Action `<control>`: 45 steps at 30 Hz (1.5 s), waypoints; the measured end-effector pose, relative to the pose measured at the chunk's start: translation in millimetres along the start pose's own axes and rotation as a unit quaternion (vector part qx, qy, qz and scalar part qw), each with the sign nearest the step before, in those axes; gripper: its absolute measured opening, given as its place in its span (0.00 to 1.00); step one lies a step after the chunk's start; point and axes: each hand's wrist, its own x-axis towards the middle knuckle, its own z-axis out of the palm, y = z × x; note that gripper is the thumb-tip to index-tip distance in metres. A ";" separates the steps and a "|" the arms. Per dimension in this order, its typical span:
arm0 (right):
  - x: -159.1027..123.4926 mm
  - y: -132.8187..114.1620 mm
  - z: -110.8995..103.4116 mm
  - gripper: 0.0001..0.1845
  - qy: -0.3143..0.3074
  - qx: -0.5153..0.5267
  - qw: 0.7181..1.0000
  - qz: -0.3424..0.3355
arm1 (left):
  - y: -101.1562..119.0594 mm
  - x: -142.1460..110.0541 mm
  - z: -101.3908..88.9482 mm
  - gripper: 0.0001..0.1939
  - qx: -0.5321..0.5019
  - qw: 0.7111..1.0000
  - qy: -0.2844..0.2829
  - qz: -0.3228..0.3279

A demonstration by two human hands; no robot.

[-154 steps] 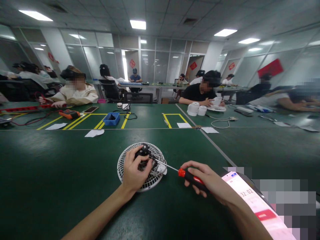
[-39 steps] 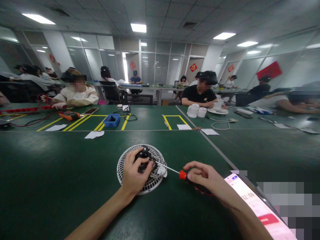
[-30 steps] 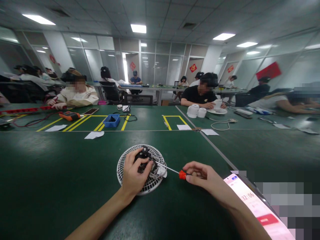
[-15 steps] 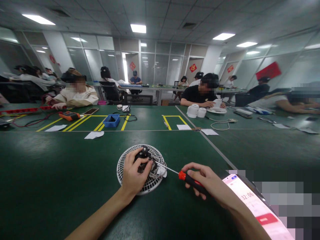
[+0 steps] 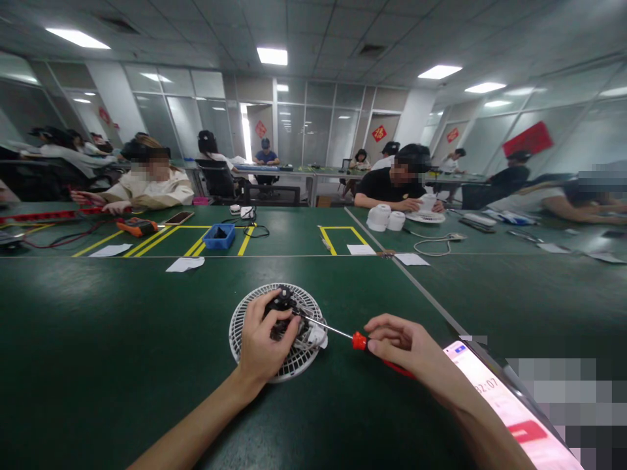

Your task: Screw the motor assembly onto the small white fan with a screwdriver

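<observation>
A round white fan grille [image 5: 238,324] lies on the green table in front of me. On it sits a black fan motor assembly [image 5: 284,299] with a coiled white cable [image 5: 317,335] at its right side. My left hand [image 5: 264,339] grips the motor assembly, thumb and fingers bent around it. My right hand [image 5: 411,349] holds a screwdriver [image 5: 360,340] with a red and black handle, mostly hidden by the palm. The metal shaft points left, its tip among the parts beside my left thumb; the exact contact point is hidden.
A lit phone [image 5: 494,391] lies at the right by my forearm. Farther back are a blue bin [image 5: 219,237], an orange and black meter [image 5: 137,226], paper slips [image 5: 185,264] and white cups [image 5: 379,217]. Co-workers sit across the table, one [image 5: 396,186] handling white parts.
My right hand has rolled around the screwdriver handle, the back of the hand now covering more of it. The left hand and the motor assembly stay in place.
</observation>
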 end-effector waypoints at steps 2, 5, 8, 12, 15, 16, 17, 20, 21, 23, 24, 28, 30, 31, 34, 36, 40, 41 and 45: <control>0.6 0.4 0.1 0.23 0.002 0.000 1.000 -0.010 | 0.2 -0.1 0.0 0.04 -0.001 1.000 0.000 -0.001; 0.5 0.8 0.6 0.20 0.009 -0.011 1.000 -0.024 | 0.6 0.0 0.0 0.05 0.000 1.000 0.000 0.001; -0.6 -0.1 0.9 0.19 0.015 -0.029 0.999 -0.031 | 0.5 0.0 0.0 0.05 0.002 1.000 0.001 0.004; -1.1 -1.4 1.2 0.17 0.011 -0.037 0.999 -0.033 | 0.7 0.2 0.0 0.06 0.002 1.000 0.000 0.002; -1.4 -0.6 2.4 0.17 0.007 -0.039 0.998 -0.040 | 1.3 0.1 -0.4 0.06 0.000 1.000 0.000 0.001; -1.8 0.0 3.2 0.18 0.000 -0.034 0.999 -0.039 | 1.6 0.1 -0.5 0.06 -0.001 1.000 0.001 0.001; -2.3 0.7 4.2 0.19 -0.010 -0.022 0.999 -0.032 | 1.8 0.2 -0.7 0.06 -0.002 1.000 0.001 0.002; -3.9 2.0 8.1 0.24 -0.056 0.035 0.997 0.033 | 2.3 0.5 -0.7 0.06 -0.001 1.000 0.001 0.005; -4.1 2.0 9.4 0.24 -0.067 0.047 0.995 0.057 | 2.4 0.8 -0.6 0.06 0.000 1.000 0.001 0.006; -4.0 1.2 11.0 0.23 -0.077 0.051 0.992 0.082 | 2.7 1.2 -0.3 0.06 0.000 1.000 0.003 0.006; -3.7 0.6 11.4 0.22 -0.077 0.048 0.993 0.081 | 2.8 1.4 -0.1 0.06 0.000 1.000 0.004 0.006; -2.6 -1.2 10.1 0.21 -0.073 0.025 0.996 0.054 | 2.9 1.4 0.2 0.06 -0.002 1.000 0.004 0.005; -2.6 -0.5 8.4 0.21 -0.066 0.007 0.997 0.046 | 2.6 1.0 0.4 0.06 -0.002 1.000 0.003 0.003; -2.7 0.3 7.4 0.21 -0.061 -0.002 0.997 0.041 | 2.3 0.8 0.5 0.06 -0.001 1.000 0.004 0.003; -3.0 2.4 4.2 0.20 -0.046 -0.021 0.999 0.013 | 1.4 0.4 0.9 0.06 0.000 1.000 0.006 0.005; -3.0 2.1 2.7 0.18 -0.033 -0.032 0.999 -0.022 | 1.1 0.2 1.0 0.06 0.000 1.000 0.006 0.006; -3.4 -1.8 3.0 0.16 -0.008 -0.068 0.996 -0.059 | 1.9 0.4 0.2 0.06 0.001 1.000 0.004 0.004; -3.6 -2.5 3.8 0.16 -0.005 -0.072 0.996 -0.057 | 2.2 0.6 0.0 0.06 0.001 1.000 0.003 0.004; -4.0 -0.8 8.3 0.21 -0.036 -0.014 0.999 0.010 | 2.9 0.8 -0.6 0.06 0.000 1.000 0.003 0.005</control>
